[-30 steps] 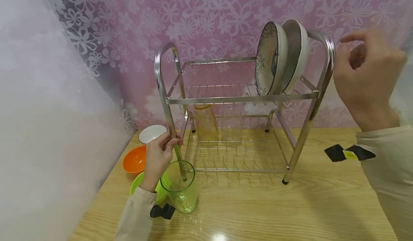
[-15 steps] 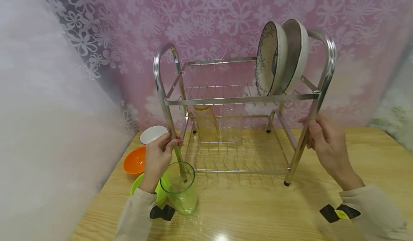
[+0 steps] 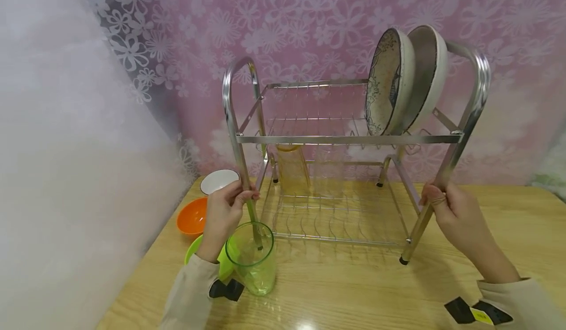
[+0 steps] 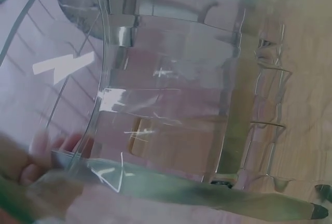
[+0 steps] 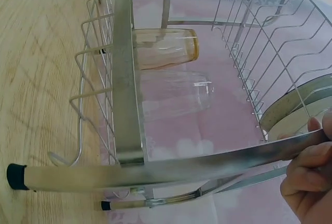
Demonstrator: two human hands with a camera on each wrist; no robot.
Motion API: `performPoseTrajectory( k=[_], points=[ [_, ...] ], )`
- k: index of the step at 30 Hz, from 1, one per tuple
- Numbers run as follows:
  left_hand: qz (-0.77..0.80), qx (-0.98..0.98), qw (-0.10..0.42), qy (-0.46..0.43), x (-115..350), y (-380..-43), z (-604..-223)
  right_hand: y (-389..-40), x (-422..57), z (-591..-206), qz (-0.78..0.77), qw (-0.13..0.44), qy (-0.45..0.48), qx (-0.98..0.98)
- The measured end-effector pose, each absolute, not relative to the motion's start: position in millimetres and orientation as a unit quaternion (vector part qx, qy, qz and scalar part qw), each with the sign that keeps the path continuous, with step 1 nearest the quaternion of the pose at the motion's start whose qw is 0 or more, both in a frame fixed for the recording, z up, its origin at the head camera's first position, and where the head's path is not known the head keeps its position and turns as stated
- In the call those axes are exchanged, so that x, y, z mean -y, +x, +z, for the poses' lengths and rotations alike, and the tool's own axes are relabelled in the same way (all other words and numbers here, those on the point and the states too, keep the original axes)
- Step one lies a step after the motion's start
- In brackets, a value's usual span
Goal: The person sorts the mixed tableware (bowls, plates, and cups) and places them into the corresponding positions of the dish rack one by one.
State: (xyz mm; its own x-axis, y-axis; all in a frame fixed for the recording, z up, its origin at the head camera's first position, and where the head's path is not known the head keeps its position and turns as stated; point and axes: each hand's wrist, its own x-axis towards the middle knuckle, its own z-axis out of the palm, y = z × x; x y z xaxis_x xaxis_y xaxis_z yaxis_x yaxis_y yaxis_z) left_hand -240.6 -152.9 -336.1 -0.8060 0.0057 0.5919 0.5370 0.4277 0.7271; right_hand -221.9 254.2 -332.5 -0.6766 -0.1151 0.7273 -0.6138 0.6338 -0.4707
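A two-tier metal dish rack (image 3: 349, 140) stands on the table between my hands. My left hand (image 3: 226, 211) grips its front left leg, fingers curled round the tube. On the other side, my right hand (image 3: 457, 217) holds the front right leg; in the right wrist view its fingers (image 5: 311, 167) wrap the tube. Two patterned bowls, one in front (image 3: 384, 84) and one behind (image 3: 426, 74), stand on edge at the upper tier's right end. An amber glass (image 3: 293, 170) and a clear glass (image 3: 328, 173) sit upside down on the lower tier.
Below my left hand stands a green transparent cup (image 3: 252, 266), partly before a lime green bowl (image 3: 225, 266). Left of the rack lie an orange bowl (image 3: 192, 217) and a white bowl (image 3: 218, 180). A flowered curtain (image 3: 309, 30) hangs behind.
My right hand has come down from beside the rack's top and taken hold of the right leg. The rack has shifted right and its right side looks nearer. My left hand keeps its grip.
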Motion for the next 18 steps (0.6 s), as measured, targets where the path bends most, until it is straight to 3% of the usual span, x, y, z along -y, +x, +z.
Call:
performPoseTrajectory(
  k=[18],
  points=[
    [-0.508, 0.806, 0.253, -0.170, 154.6, -243.0, -335.6, -219.1, -248.5, -333.4, 0.374, 0.336, 0.191, 0.843]
  ],
)
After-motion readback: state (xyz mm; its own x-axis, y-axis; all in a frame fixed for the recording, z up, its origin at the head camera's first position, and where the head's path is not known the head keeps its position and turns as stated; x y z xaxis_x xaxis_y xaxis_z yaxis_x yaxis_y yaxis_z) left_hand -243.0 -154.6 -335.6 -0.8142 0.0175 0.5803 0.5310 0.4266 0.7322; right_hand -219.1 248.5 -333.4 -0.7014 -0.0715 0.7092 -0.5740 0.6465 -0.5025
